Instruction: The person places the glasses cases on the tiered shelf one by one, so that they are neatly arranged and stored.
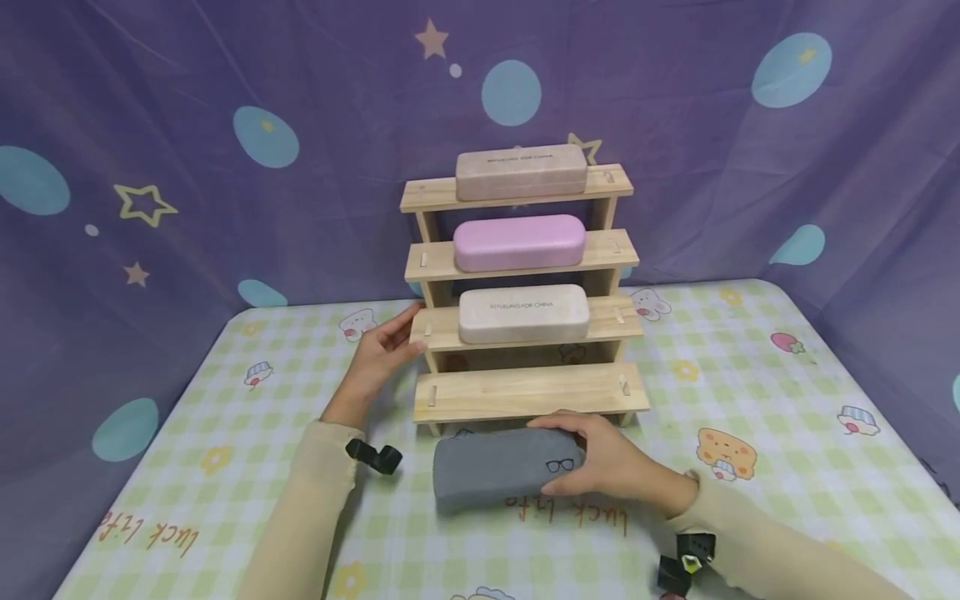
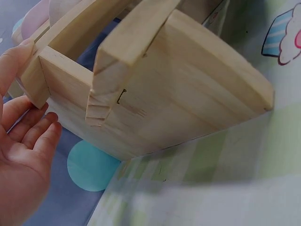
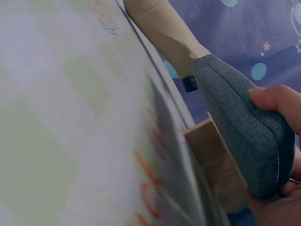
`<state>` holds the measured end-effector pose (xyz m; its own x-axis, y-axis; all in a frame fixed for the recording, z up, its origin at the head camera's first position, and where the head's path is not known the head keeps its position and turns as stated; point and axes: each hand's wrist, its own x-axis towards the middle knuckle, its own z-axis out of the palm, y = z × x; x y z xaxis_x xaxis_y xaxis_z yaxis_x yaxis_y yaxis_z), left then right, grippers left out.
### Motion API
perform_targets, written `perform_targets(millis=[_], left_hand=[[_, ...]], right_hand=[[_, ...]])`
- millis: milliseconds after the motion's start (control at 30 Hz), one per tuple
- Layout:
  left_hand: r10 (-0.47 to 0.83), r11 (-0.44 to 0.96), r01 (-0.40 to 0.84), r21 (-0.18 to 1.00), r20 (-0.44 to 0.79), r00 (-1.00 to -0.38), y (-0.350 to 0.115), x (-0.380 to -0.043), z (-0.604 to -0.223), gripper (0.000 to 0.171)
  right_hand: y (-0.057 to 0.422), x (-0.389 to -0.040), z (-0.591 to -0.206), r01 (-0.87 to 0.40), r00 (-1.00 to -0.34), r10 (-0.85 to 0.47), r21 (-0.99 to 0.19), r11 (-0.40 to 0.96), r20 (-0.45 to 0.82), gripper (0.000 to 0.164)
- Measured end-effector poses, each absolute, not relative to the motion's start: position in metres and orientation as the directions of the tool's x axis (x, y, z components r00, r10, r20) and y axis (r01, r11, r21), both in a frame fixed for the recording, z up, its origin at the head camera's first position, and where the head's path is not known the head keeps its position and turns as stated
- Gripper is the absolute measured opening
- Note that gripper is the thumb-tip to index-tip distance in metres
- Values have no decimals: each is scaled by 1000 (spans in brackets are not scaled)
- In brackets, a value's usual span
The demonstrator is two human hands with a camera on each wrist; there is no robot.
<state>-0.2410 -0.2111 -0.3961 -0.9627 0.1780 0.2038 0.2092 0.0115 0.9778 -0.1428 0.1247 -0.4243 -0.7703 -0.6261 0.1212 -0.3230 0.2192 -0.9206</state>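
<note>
A grey-blue fabric glasses case [image 1: 491,468] with a small glasses print is held at its right end by my right hand [image 1: 609,460], thumb on the near side and fingers over the far side. It is raised over the table, just in front of the lowest board of a four-step wooden shelf [image 1: 525,393]. In the right wrist view, the case [image 3: 240,122] tilts between thumb and fingers. My left hand [image 1: 377,362] grips the left end of the shelf's second board from the bottom; in the left wrist view its thumb lies on top and its fingers reach underneath.
On the upper three boards lie a white case [image 1: 523,315], a pink case [image 1: 519,243] and a beige case [image 1: 521,173]. The lowest board is bare. A green-checked tablecloth [image 1: 247,433] covers the table, and a purple curtain [image 1: 352,83] hangs close behind the shelf.
</note>
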Motion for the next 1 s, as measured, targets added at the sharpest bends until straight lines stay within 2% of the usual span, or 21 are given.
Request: perform_targets(millis=[200, 433, 667, 1000], left_hand=[[181, 16, 210, 978, 204, -962, -212, -241, -395, 61], [180, 23, 197, 980, 190, -965, -212, -240, -395, 61], [179, 22, 206, 978, 198, -964, -212, -242, -398, 60], [183, 26, 205, 979, 197, -963, -212, -241, -397, 60]], right_hand=[[137, -147, -408, -324, -804, -576, -922, 211, 151, 67], [145, -157, -400, -363, -804, -552, -918, 160, 222, 68], [148, -172, -400, -316, -834, -512, -938, 140, 204, 68], [150, -188, -402, -330, -851, -493, -915, 234, 180, 70]])
